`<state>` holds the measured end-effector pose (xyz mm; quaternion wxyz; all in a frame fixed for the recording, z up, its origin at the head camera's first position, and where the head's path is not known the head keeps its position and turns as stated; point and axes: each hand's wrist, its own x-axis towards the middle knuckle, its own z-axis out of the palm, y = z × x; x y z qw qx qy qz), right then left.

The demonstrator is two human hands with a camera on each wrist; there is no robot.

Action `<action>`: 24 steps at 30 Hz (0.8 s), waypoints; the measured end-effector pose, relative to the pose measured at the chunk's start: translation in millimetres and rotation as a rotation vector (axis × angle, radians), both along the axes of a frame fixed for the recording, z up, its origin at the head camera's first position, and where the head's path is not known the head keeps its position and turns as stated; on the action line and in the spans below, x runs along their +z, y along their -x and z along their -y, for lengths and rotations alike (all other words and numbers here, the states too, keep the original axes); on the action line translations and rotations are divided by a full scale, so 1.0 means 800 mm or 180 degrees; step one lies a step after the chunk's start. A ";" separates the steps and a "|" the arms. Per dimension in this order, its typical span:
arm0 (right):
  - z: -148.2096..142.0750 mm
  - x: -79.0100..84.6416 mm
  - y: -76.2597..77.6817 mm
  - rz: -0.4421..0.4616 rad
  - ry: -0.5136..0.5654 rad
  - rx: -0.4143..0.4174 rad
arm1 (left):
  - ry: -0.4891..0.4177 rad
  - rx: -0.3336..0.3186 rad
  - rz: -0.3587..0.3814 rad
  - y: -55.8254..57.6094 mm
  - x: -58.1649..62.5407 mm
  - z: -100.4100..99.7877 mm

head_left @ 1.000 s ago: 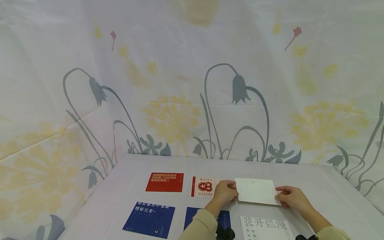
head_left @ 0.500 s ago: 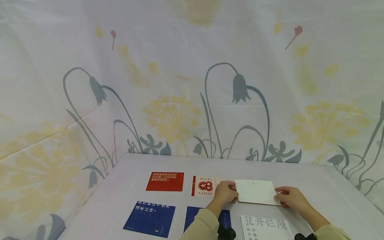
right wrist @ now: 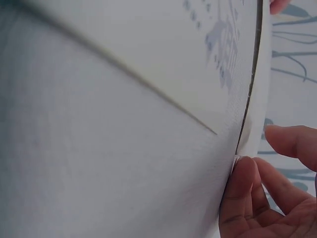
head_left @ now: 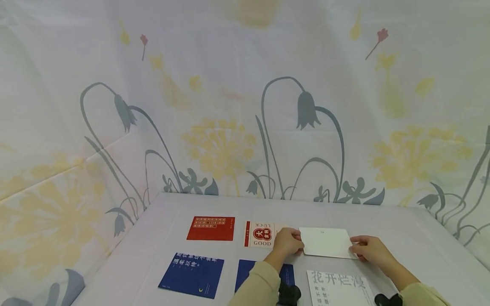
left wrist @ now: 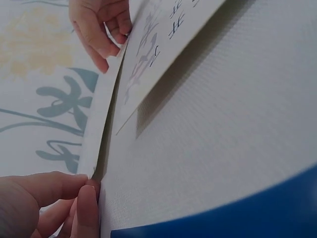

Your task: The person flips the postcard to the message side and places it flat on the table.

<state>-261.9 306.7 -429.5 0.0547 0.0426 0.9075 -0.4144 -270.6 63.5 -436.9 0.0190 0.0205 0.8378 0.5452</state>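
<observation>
Left hand (head_left: 286, 245) and right hand (head_left: 373, 253) each pinch one end of a white card (head_left: 325, 242), near a grey-lettered card (head_left: 340, 291).

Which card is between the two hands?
The nearly blank white card, with the left hand at one end and right hand at the other; it's the only card held.

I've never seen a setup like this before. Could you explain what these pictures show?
There is no machine, just a person's left hand and right hand. The wide picture is taken from the head; each close one is taken from a wrist. On the white table lie a red card, a "GOOD LUCK" card, two blue cards and a white card with grey lettering. The hands hold a pale card by its opposite ends.
</observation>
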 end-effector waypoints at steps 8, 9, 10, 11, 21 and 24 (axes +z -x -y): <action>0.001 0.003 -0.002 -0.0026 0.0001 -0.0025 | -0.0123 0.0039 -0.0004 -0.001 0.002 0.001; 0.000 0.003 -0.002 -0.0045 0.0006 -0.0029 | -0.0149 0.0037 -0.0003 -0.001 0.002 0.001; 0.000 0.003 -0.002 -0.0065 0.0015 -0.0028 | -0.0160 0.0035 -0.0008 -0.001 0.002 0.001; -0.001 0.002 -0.003 -0.0081 0.0028 -0.0036 | -0.0174 0.0036 -0.0018 -0.001 0.001 0.002; -0.006 0.012 -0.016 -0.0398 0.0080 0.0102 | -0.0341 -0.0098 -0.0137 -0.007 0.005 0.015; -0.007 0.015 -0.020 -0.0455 0.0091 0.0137 | -0.0326 -0.0140 -0.0186 -0.012 0.008 0.020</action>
